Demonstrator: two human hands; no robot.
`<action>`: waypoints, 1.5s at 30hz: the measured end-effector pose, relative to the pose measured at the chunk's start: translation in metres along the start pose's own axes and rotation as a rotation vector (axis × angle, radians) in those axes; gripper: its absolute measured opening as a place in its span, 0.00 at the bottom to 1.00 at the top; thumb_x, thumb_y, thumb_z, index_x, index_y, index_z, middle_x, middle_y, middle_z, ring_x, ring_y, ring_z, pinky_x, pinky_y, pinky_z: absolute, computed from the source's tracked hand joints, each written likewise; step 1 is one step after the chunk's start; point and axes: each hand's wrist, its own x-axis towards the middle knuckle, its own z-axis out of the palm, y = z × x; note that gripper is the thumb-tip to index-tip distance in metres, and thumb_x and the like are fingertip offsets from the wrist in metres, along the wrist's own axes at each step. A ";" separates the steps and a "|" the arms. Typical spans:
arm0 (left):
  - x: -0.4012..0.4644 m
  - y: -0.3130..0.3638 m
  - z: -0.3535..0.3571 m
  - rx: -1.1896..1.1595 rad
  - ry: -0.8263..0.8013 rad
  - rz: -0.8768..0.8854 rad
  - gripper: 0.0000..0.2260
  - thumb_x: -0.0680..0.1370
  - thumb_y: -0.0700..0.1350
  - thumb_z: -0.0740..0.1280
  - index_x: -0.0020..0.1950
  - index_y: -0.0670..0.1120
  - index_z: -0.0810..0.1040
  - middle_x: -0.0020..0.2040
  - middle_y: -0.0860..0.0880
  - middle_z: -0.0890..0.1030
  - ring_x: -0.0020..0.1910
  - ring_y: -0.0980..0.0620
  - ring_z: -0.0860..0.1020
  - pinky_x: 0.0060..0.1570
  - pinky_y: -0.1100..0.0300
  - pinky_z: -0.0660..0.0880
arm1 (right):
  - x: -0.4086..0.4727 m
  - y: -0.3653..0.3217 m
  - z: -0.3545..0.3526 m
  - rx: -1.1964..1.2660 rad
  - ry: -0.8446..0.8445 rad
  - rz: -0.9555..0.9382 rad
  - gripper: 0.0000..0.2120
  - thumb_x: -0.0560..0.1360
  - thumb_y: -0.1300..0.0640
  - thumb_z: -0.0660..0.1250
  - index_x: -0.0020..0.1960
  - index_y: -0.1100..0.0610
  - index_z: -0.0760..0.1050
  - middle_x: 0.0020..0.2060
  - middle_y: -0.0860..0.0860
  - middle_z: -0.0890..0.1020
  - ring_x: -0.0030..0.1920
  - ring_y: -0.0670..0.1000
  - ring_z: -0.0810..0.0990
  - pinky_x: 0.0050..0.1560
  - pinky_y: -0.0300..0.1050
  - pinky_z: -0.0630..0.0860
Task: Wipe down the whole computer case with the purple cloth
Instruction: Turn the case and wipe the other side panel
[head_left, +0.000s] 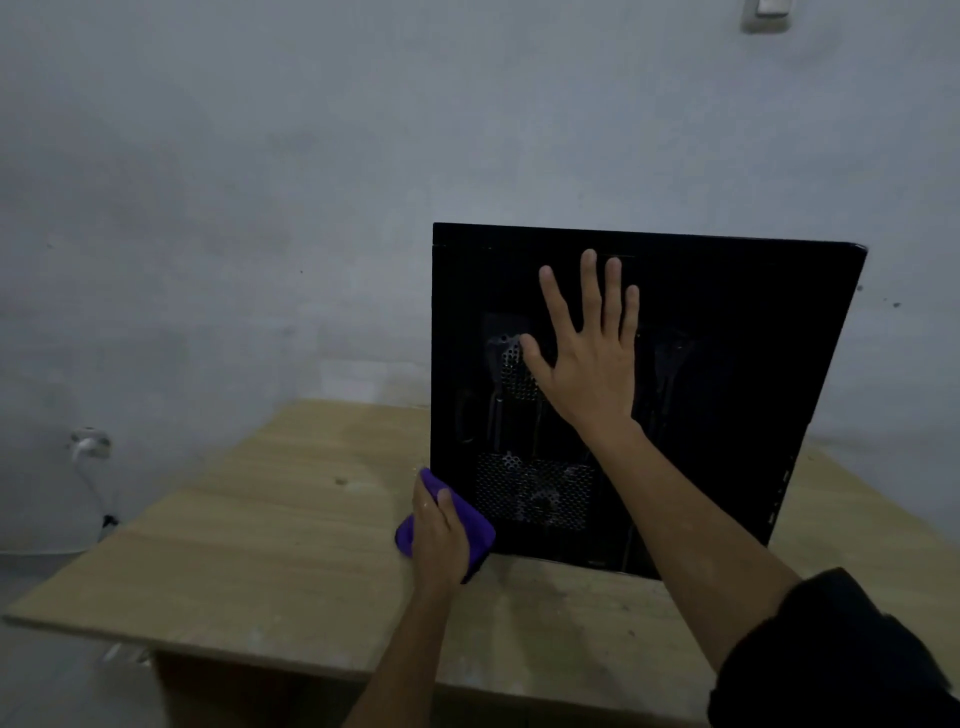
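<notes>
On the wooden table (260, 545) in front of us stands the black computer case (727, 364), upright on its right half, with its broad side panel facing us and two perforated vents showing in that panel. Our right hand (587, 358) lies flat against the panel, fingers straight and spread, holding nothing. Our left hand (439, 540) is curled round the purple cloth (467, 525) and presses it to the case's lower left corner, just where the case meets the table. A black sleeve (841, 660) covers our right upper arm. Behind the table rises a pale wall (260, 182), with a socket (91, 441) and cable low on the left.
</notes>
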 end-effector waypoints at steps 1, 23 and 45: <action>-0.004 -0.007 -0.003 0.060 -0.031 -0.008 0.25 0.86 0.47 0.51 0.81 0.40 0.51 0.80 0.42 0.59 0.79 0.45 0.60 0.72 0.63 0.54 | -0.001 -0.001 0.000 0.000 -0.005 0.004 0.33 0.83 0.37 0.53 0.83 0.49 0.51 0.81 0.61 0.51 0.81 0.63 0.47 0.79 0.64 0.48; 0.042 0.166 -0.063 -0.199 -0.040 0.453 0.09 0.80 0.50 0.70 0.48 0.46 0.76 0.40 0.52 0.80 0.39 0.61 0.77 0.40 0.65 0.71 | -0.010 -0.013 -0.040 0.613 -0.283 -0.024 0.24 0.80 0.35 0.55 0.68 0.46 0.77 0.54 0.47 0.78 0.57 0.50 0.72 0.56 0.49 0.71; 0.084 0.258 -0.017 0.432 0.311 0.868 0.14 0.77 0.58 0.68 0.59 0.53 0.79 0.56 0.50 0.74 0.56 0.46 0.72 0.55 0.51 0.67 | 0.043 0.032 -0.050 0.046 0.200 0.282 0.10 0.81 0.52 0.64 0.59 0.50 0.81 0.43 0.50 0.81 0.44 0.56 0.76 0.49 0.54 0.66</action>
